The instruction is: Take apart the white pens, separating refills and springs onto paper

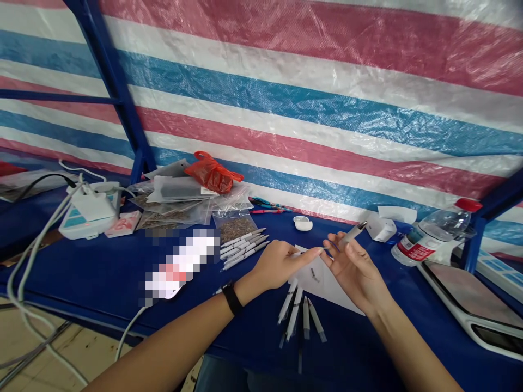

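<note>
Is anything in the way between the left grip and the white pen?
Yes, a little. The fingers of the right grip sit between the left grip and the white pen they hold. Nothing else blocks the way.

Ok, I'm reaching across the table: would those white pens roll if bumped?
Probably: the white pens look slim and round, so they'd likely roll on the smooth blue table. Lying loose side by side, they'd likely scatter easily.
</note>
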Demonstrator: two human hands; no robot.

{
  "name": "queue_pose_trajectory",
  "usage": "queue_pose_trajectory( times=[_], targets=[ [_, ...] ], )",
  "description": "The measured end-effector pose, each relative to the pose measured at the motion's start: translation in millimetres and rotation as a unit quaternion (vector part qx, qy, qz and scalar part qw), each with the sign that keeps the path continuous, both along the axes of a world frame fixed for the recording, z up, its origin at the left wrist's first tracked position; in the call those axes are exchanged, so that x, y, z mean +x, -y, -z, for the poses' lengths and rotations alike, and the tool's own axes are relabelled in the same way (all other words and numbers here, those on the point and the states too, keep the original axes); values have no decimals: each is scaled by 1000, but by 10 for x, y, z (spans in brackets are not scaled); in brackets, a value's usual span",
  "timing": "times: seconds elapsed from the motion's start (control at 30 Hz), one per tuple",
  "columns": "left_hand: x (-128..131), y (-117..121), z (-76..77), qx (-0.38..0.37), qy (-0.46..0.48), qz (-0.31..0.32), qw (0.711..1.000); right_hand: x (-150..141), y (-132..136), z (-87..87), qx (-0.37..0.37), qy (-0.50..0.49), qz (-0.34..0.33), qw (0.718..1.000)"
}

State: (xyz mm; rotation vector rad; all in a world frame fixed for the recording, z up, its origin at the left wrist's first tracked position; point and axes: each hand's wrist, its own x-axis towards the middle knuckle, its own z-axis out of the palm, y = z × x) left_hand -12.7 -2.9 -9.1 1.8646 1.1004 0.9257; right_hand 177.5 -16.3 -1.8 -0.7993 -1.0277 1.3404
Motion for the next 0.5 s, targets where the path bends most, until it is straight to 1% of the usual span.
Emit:
queue_pose_trajectory(
  times=[0.1, 0.2, 0.33, 0.5],
  targets=[
    [-1, 8, -8, -3, -3, 8, 1000, -48, 15, 39, -10, -26, -36, 999],
    [3, 19, -9, -19, 2, 18, 1000, -93, 26, 74, -15, -17, -67, 998],
    [7, 20, 11, -31, 12, 36, 999, -120, 20, 115, -12, -4, -70, 997],
    [1, 24, 22, -54, 30, 47, 997, -144, 8, 138, -27, -38, -61, 997]
  ],
)
